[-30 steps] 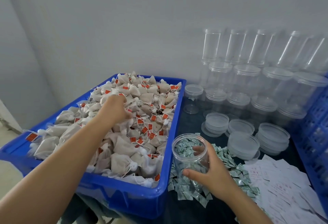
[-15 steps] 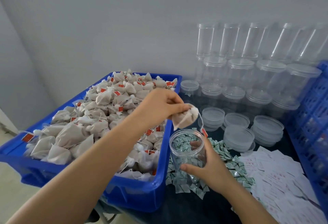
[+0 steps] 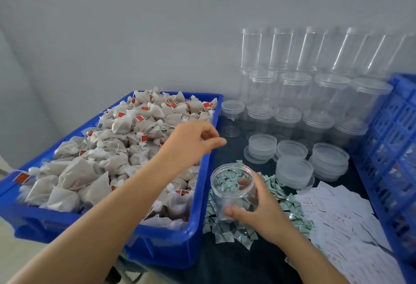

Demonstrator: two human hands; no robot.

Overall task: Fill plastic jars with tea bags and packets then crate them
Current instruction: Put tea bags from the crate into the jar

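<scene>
Tea bag gone from left hand (image 3: 191, 142), grip released; right hand (image 3: 258, 211) grasping jar (image 3: 233, 188) beside bin (image 3: 198, 234).

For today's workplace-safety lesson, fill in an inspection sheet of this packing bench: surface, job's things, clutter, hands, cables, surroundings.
Surface: dark table, mostly covered.
Job's things: open jar standing on green packets; blue bin heaped with tea bags; empty jars stacked against the wall; loose lids; blue crate at right.
Clutter: white slips scattered at front right.
Hands: right hand grips the jar; left hand above the bin's edge, fingers loosely curled, holding nothing visible.
Cables: nothing seen.
Surroundings: plain grey wall.
</scene>
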